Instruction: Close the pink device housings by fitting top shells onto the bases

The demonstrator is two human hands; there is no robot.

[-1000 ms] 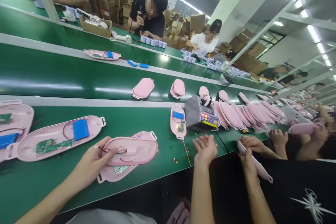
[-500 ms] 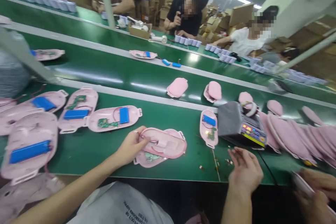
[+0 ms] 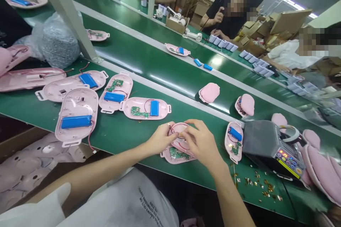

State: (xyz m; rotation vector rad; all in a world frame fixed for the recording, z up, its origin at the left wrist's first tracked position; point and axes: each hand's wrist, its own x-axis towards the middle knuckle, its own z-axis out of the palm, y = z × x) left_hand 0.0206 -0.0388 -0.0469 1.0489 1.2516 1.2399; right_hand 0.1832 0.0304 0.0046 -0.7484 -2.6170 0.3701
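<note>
In front of me a pink plastic shell half (image 3: 178,127) lies over another pink shell half with a green circuit board (image 3: 174,153) inside. My left hand (image 3: 162,137) is closed on the upper shell's left edge, its thumb over the inside near red wires. My right hand (image 3: 201,143) reaches over the same shell from the right. Its thumb and fingertips meet close to my left thumb, pinching a small piece of amber tape (image 3: 181,134) against the shell's inside. The right hand hides much of both shells.
Open pink shells with blue batteries (image 3: 154,108) lie to the left. At the right stand a tape dispenser (image 3: 277,152), amber scraps (image 3: 266,188) and stacked pink shells (image 3: 319,170). A metal post (image 3: 66,10) rises at left. Co-workers sit across the green bench (image 3: 149,67).
My right hand has moved left from beside the tape dispenser to the upper shell. My left hand still holds that shell, now tilted differently. The view has swung left.
</note>
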